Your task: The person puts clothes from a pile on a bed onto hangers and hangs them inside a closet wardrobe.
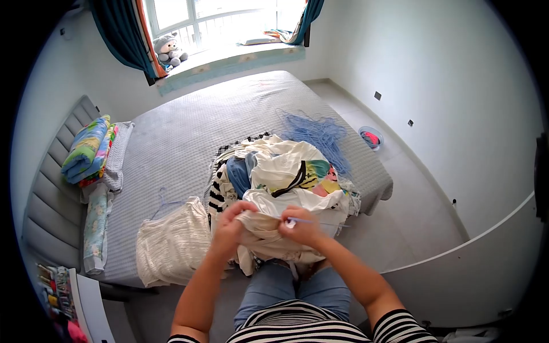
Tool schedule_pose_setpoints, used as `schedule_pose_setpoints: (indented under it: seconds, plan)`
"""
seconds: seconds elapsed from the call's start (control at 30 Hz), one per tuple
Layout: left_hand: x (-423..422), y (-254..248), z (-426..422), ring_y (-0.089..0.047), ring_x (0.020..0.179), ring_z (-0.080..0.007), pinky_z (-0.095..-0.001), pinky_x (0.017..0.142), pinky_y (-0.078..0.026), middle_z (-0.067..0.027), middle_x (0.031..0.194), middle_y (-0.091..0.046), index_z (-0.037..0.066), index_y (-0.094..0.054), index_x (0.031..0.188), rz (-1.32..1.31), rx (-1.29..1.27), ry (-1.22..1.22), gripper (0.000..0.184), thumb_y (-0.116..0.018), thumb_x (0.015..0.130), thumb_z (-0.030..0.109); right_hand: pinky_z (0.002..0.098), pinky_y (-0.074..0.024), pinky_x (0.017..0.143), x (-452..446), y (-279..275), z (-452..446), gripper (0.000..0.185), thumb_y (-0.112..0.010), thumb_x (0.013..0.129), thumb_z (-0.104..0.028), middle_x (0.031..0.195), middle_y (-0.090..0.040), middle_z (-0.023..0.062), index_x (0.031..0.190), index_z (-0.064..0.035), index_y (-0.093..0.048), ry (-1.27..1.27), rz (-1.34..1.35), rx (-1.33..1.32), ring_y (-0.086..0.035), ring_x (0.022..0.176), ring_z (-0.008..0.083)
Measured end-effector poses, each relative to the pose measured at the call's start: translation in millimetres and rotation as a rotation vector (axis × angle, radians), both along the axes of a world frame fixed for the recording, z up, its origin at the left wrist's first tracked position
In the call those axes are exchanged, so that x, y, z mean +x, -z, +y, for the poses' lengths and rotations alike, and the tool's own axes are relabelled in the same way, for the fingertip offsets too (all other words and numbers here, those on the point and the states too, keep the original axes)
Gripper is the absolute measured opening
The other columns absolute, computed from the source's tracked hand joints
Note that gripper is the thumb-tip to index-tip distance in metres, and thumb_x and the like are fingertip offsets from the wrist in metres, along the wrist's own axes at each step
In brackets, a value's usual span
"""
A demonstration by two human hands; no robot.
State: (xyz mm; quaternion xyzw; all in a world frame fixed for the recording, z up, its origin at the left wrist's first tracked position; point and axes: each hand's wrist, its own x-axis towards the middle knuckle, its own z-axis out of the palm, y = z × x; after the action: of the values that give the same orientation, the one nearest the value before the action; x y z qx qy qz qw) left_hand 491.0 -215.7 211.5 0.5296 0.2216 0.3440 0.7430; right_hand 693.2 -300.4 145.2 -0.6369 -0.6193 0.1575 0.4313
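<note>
Left fingers (243, 206) are closed on the edge of a beige garment (262, 235), lower centre of the frame, while the right fingers (293, 211) pinch a pale violet hanger (301, 220) just beside that cloth; whether they also grip the fabric, I cannot tell. Bringing these 2 things together looks like the step in hand, though hand and folds hide much of the hanger. To my eye, the next move calls for the left side to hold the cloth spread and the right to steer the hanger without bunching loose folds. Beyond the hands, a heap of clothes (283, 163) fills the centre, with a tangle of blue hangers (317, 134) at its upper right, on the grey bed (183, 123). At lower left lies 1 cream knit garment (171, 246), a 2nd hanger (163, 201) showing at its upper edge.
</note>
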Motion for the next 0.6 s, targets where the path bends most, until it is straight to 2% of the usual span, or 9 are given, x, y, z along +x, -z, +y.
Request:
schedule_pose_setpoints:
  seconds: [0.07, 0.17, 0.2, 0.27, 0.3, 0.4, 0.47, 0.57, 0.6]
  plan:
    - [-25, -5, 21, -0.059, 0.080, -0.0081, -0.0232, 0.071, -0.050, 0.0002, 0.086, -0.061, 0.006, -0.062, 0.100, -0.085, -0.083, -0.138, 0.016, -0.047, 0.094, 0.007, 0.0405, -0.0488, 0.063, 24, -11, -11, 0.016, -0.066, 0.076, -0.023, 0.081, -0.062, 0.0106, 0.080, -0.0081, -0.067, 0.123, -0.157, -0.064, -0.061, 0.070, 0.0318]
    - [-42, 25, 58, -0.058, 0.078, -0.0075, -0.0239, 0.068, -0.049, 0.0014, 0.083, -0.060, 0.007, -0.062, 0.097, 0.287, 0.085, -0.115, 0.017, -0.046, 0.092, 0.007, 0.0363, -0.0467, 0.059, 62, 3, -23, 0.015, -0.068, 0.080, -0.022, 0.075, -0.060, 0.0078, 0.083, -0.0067, -0.068, 0.221, -0.218, -0.056, -0.059, 0.063, 0.0240]
    - [-37, 44, 61, -0.056, 0.076, -0.0079, -0.0240, 0.066, -0.047, 0.0028, 0.080, -0.058, 0.008, -0.063, 0.094, 0.485, 0.171, -0.078, 0.015, -0.049, 0.090, 0.010, 0.0334, -0.0446, 0.059, 62, -3, -27, 0.013, -0.068, 0.083, -0.019, 0.074, -0.059, 0.0048, 0.085, -0.0059, -0.068, 0.166, -0.020, -0.091, -0.056, 0.063, 0.0194]
    - [-24, 92, 71, -0.053, 0.073, -0.0085, -0.0243, 0.066, -0.045, 0.0027, 0.080, -0.058, 0.006, -0.063, 0.092, 0.647, 0.310, -0.012, 0.013, -0.051, 0.088, 0.011, 0.0276, -0.0406, 0.058, 58, -21, -37, 0.010, -0.068, 0.088, -0.014, 0.073, -0.058, -0.0010, 0.088, -0.0044, -0.069, 0.050, 0.375, -0.158, -0.051, 0.063, 0.0101]
    - [-12, 93, 66, -0.052, 0.072, -0.0081, -0.0248, 0.066, -0.044, 0.0024, 0.079, -0.057, 0.007, -0.063, 0.088, 0.526, 0.145, -0.052, 0.013, -0.052, 0.090, 0.014, 0.0220, -0.0408, 0.062, 58, -24, -40, 0.011, -0.065, 0.094, -0.011, 0.079, -0.062, -0.0036, 0.096, -0.0037, -0.072, -0.028, 0.337, -0.146, -0.052, 0.071, 0.0044]
    - [0, 96, 73, -0.049, 0.065, -0.0082, -0.0235, 0.063, -0.042, 0.0040, 0.074, -0.053, 0.011, -0.057, 0.083, 0.217, -0.301, -0.221, 0.013, -0.052, 0.092, 0.017, 0.0210, -0.0386, 0.057, 48, -38, -52, 0.017, -0.063, 0.093, -0.008, 0.074, -0.061, -0.0026, 0.106, -0.0040, -0.073, -0.002, 0.359, -0.042, -0.048, 0.065, 0.0021]
    - [1, 87, 80, -0.050, 0.066, -0.0082, -0.0230, 0.063, -0.043, 0.0037, 0.077, -0.055, 0.009, -0.058, 0.087, 0.180, -0.220, -0.295, 0.009, -0.054, 0.091, 0.016, 0.0195, -0.0391, 0.059, 52, -46, -60, 0.016, -0.063, 0.094, -0.007, 0.080, -0.066, -0.0026, 0.105, -0.0027, -0.073, -0.012, 0.381, -0.061, -0.050, 0.068, 0.0012]
    - [5, 87, 87, -0.056, 0.073, -0.0079, -0.0259, 0.064, -0.047, -0.0011, 0.082, -0.060, 0.005, -0.061, 0.090, 0.410, 0.137, -0.398, 0.011, -0.059, 0.090, 0.017, 0.0201, -0.0398, 0.059, 48, -53, -59, 0.015, -0.064, 0.094, -0.009, 0.080, -0.067, -0.0029, 0.101, -0.0001, -0.073, -0.101, 0.421, 0.014, -0.051, 0.068, 0.0019]
    - [5, 81, 85, -0.055, 0.071, -0.0070, -0.0253, 0.062, -0.046, -0.0005, 0.079, -0.060, 0.004, -0.061, 0.089, 0.445, 0.239, -0.447, 0.011, -0.060, 0.089, 0.015, 0.0206, -0.0401, 0.059, 44, -52, -55, 0.015, -0.064, 0.094, -0.009, 0.080, -0.067, -0.0027, 0.101, 0.0000, -0.073, -0.068, 0.424, -0.014, -0.051, 0.068, 0.0024]
